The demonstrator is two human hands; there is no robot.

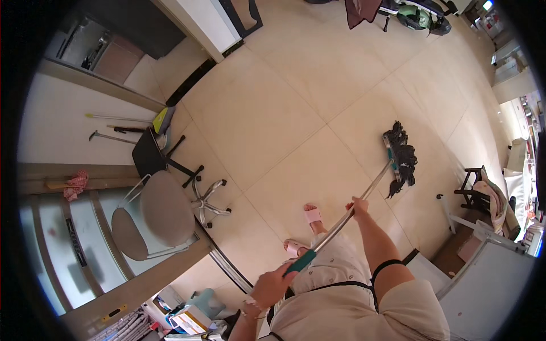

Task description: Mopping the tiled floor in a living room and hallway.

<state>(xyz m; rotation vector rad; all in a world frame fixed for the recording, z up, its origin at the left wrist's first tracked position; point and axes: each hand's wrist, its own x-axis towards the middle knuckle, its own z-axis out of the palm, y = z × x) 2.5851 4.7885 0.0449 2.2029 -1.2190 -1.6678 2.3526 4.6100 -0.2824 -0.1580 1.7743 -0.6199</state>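
A mop [372, 184] with a metal pole slants from my body out to the right. Its green grip end lies in my left hand [271, 290], which is closed around it near my waist. Farther along the pole, my right hand [358, 208] is wrapped around the bare metal. The dark, stringy mop head [405, 156] rests on the beige tiled floor [278, 119] ahead and to the right, spread out along its green and silver clamp. My pink slippers [312, 214] are on the floor beneath the pole.
To the left, a taupe swivel chair [168, 207] stands by a glass-panelled door [85, 250], with a broom and dustpan [162, 119] behind it. A white table [489, 284] and a dark stool [475, 187] are at the right. A scooter [414, 17] is parked at the far side.
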